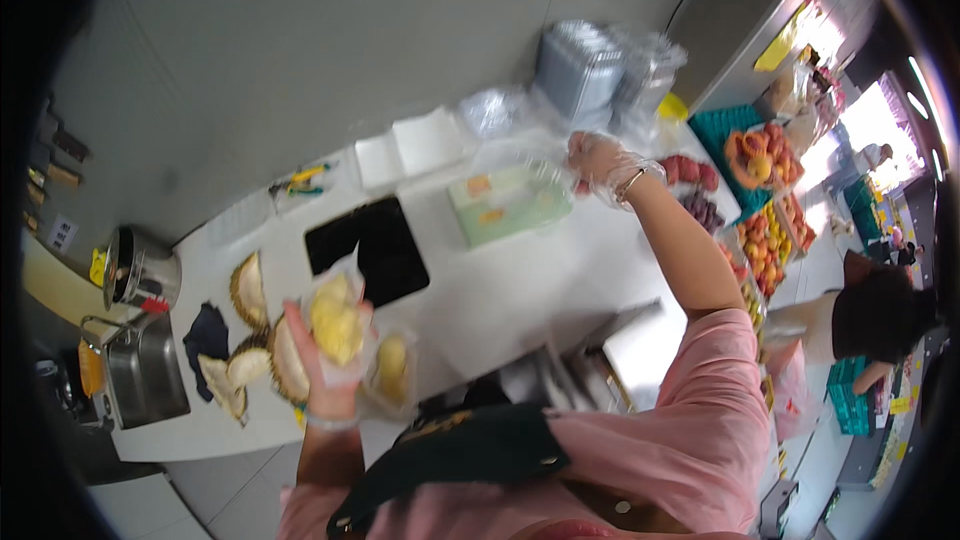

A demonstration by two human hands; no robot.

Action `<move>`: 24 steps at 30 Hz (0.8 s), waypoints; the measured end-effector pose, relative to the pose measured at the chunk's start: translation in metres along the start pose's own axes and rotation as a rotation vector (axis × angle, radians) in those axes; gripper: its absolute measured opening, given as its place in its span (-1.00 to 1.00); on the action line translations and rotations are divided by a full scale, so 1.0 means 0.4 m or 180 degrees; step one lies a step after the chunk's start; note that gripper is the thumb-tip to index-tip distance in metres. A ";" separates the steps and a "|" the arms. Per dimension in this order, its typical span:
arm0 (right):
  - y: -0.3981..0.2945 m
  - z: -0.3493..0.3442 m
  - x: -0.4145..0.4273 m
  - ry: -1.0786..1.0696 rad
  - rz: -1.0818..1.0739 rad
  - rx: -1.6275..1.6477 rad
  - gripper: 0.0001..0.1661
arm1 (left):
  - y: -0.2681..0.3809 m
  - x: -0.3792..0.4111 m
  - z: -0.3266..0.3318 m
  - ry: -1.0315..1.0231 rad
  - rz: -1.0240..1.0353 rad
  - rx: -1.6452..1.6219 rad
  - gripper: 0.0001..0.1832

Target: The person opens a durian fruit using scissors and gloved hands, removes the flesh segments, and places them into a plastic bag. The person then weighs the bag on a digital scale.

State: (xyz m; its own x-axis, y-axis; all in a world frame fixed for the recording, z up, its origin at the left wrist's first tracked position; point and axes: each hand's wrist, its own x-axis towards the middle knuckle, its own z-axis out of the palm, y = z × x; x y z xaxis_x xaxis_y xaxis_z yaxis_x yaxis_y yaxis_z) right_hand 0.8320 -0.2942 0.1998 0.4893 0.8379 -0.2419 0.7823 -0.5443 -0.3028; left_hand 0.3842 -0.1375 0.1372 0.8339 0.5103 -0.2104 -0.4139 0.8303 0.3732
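My left hand (336, 390) holds pale yellow durian flesh (335, 324) on a white paper-like sheet (351, 267). Close beside it, on the right, a clear plastic container (411, 375) holds another piece of durian flesh (391, 367). Cut durian husks (287, 360) lie left of that hand. My right hand (598, 165), in a clear plastic glove, is stretched to the far side of the counter. Its fingers are curled beside a pale green box (504, 204) with clear plastic about it; blur hides whether they grip anything.
Stacked clear plastic containers (581, 71) stand against the wall. White trays (427, 142), yellow-handled tools (304, 178) and a black panel (367, 249) are on the counter (480, 292). A sink (146, 375) lies left; fruit crates (765, 240) and another person (877, 307) are right.
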 end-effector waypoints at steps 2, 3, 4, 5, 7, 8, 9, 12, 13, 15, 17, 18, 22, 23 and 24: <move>-0.100 0.127 -0.100 -0.0703 0.0597 0.1065 -0.64 | 0.030 0.005 -0.039 -0.0016 0.0062 0.0079 -0.02; -0.168 0.167 -0.158 -0.0981 0.1215 0.1898 -0.66 | 0.040 0.000 -0.049 0.0134 0.0168 0.0092 -0.03; -0.154 0.262 -0.187 -0.0916 0.1107 0.1923 -0.73 | 0.044 -0.003 -0.042 -0.0086 0.0045 0.0111 -0.05; -0.187 0.328 -0.216 -0.0861 0.1373 0.2282 -0.73 | 0.056 -0.018 -0.041 -0.0287 -0.0008 0.0122 -0.07; -0.240 0.428 -0.287 -0.0633 0.1949 0.2948 -0.73 | 0.071 -0.040 -0.051 -0.0216 -0.0065 0.0064 -0.09; -0.214 0.512 -0.305 -0.0563 0.2079 0.3246 -0.70 | 0.074 -0.048 -0.058 -0.0101 -0.0104 0.0024 -0.09; -0.188 0.594 -0.322 -0.0485 0.2212 0.3538 -0.67 | 0.076 -0.052 -0.061 -0.0005 -0.0132 -0.0025 -0.09; -0.156 0.768 -0.372 -0.0189 0.2251 0.3009 -0.65 | 0.065 -0.066 -0.066 0.0040 -0.0240 -0.0071 -0.08; -0.201 0.776 -0.382 -0.0133 0.2121 0.2718 -0.65 | 0.065 -0.070 -0.071 0.0041 -0.0275 -0.0088 -0.09; -0.333 0.735 -0.399 0.0293 0.3042 0.3520 -0.64 | 0.060 -0.071 -0.090 0.0047 -0.0311 -0.0124 -0.11; -0.351 0.708 -0.439 0.0602 0.2631 0.2043 -0.59 | 0.032 -0.062 -0.087 -0.0148 -0.0451 -0.0173 -0.11; -0.349 0.694 -0.457 0.0837 0.2330 0.0945 -0.57 | 0.017 -0.052 -0.087 -0.0266 -0.0511 -0.0168 -0.11; -0.424 0.595 -0.499 0.1790 0.1402 0.1526 -0.43 | -0.060 -0.025 -0.076 -0.0383 -0.0703 -0.0278 -0.09; -0.458 0.584 -0.504 0.1796 0.0795 0.3086 -0.36 | -0.084 -0.021 -0.066 -0.0450 -0.0654 -0.0209 -0.08; -0.548 0.492 -0.517 0.0891 0.1020 0.4096 -0.33 | -0.093 -0.024 -0.046 -0.0416 -0.0589 -0.0135 -0.09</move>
State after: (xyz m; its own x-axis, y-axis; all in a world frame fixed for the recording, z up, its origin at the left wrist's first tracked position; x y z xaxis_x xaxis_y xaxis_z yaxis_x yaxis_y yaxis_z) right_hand 0.4834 -0.3564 0.1348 0.7624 0.5644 -0.3165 -0.2163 -0.2387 -0.9467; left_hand 0.3848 -0.1690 0.1086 0.9361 0.3172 -0.1519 -0.2621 0.9172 0.3000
